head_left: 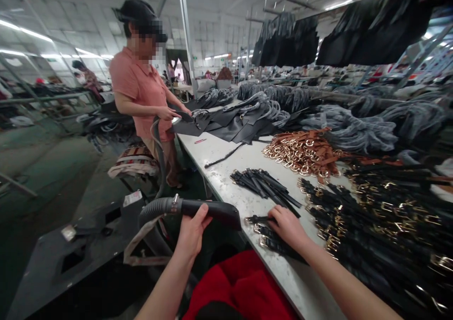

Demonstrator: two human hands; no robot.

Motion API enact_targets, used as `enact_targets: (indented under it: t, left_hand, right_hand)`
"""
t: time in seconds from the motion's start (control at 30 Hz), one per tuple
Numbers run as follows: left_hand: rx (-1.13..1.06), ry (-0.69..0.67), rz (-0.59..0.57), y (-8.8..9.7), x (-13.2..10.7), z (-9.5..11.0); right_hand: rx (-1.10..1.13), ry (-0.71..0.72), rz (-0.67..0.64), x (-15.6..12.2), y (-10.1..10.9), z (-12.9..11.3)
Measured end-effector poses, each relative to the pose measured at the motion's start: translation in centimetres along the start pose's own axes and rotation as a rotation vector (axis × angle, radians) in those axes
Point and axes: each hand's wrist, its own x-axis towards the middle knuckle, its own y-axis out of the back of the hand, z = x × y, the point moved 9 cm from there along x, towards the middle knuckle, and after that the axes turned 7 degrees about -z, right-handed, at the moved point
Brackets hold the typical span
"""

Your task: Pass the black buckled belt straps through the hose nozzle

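My left hand is wrapped round the black handle of a hose-fed nozzle tool, held off the table's near edge; its grey ribbed hose curves away to the left. My right hand rests on the white table, fingers curled over a few black buckled straps lying at the table's front edge. A small bundle of plain black strips lies just beyond that hand.
A person in a pink shirt stands at the table's far left edge handling black leather pieces. Brown straps with gold rings and a big heap of black buckled straps fill the right. Red cloth lies below me.
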Motion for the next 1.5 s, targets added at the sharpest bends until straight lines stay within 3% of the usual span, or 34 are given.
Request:
enact_targets:
  t: [0.17, 0.3, 0.4, 0.57, 0.73, 0.93, 1.1, 1.3, 1.5]
  left_hand:
    - [0.046, 0.011, -0.047, -1.3, -0.5, -0.7]
    - [0.045, 0.009, -0.054, -2.5, -0.2, -1.8]
    - [0.058, -0.006, -0.061, -4.5, 0.5, -3.6]
    - [0.145, 0.003, -0.169, -8.5, 1.6, -5.9]
    - [0.233, 0.002, -0.166, -8.4, 2.2, -5.1]
    - [0.304, 0.001, -0.238, -10.5, 2.4, -5.5]
    - [0.296, 0.002, -0.159, -9.0, 2.4, -4.5]
    - [0.166, 0.068, -0.156, -8.6, 2.1, -6.1]
    - [0.144, 0.032, -0.072, -4.0, 2.2, -3.6]
  right_hand:
    - [0.071, -0.01, -0.002, -0.9, 0.2, 0.6]
    - [0.163, -0.061, -0.037, -0.1, -0.8, 2.0]
    - [0.251, -0.089, -0.04, 0.3, -1.7, 2.4]
    - [0.299, -0.121, -0.014, 0.2, -1.6, 2.6]
    - [0.305, -0.123, -0.011, 0.1, -1.1, 2.4]
    - [0.311, -0.159, 0.006, 0.1, -1.1, 2.8]
    - [0.307, -0.15, -0.001, 0.2, -1.1, 2.7]
    - [0.294, -0.164, -0.005, 0.2, -1.1, 2.7]
    - [0.283, -0.166, -0.015, 0.2, -1.3, 2.7]
